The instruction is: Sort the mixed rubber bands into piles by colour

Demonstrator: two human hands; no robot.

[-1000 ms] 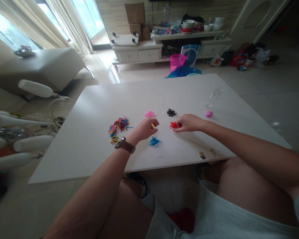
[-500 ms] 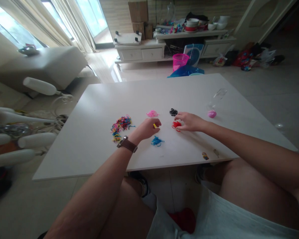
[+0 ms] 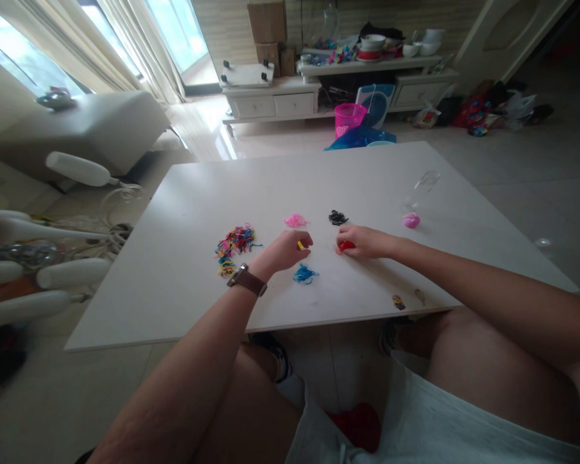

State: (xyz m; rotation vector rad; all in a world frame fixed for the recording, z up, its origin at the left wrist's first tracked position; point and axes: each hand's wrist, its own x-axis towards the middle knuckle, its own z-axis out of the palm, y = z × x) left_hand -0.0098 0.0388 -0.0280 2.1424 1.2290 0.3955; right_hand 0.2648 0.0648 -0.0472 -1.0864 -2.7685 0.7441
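My left hand (image 3: 287, 250), with a watch (image 3: 246, 279) on the wrist, hovers over the table between the pink rubber bands (image 3: 296, 221) and the blue rubber bands (image 3: 304, 274). Its fingers are curled, and a bit of yellow rubber bands (image 3: 300, 245) shows in them. To the right, my right hand (image 3: 367, 241) is down at the table with its fingers closed around the red rubber bands (image 3: 347, 245). Just behind that hand lies a small heap of black rubber bands (image 3: 338, 218). A larger mixed-colour heap of rubber bands (image 3: 236, 241) lies left of my left hand.
On the white table (image 3: 174, 258), a clear plastic container (image 3: 423, 187) lies on its side at the right, beside a pink lid-like piece (image 3: 411, 220). A small yellow-and-blue figure (image 3: 398, 302) rests at the front edge. A white lamp with several arms (image 3: 77, 169) stands at the left.
My right hand has lowered slightly and its fingers have closed around the red rubber bands, gathering them. My left hand has stayed in place.
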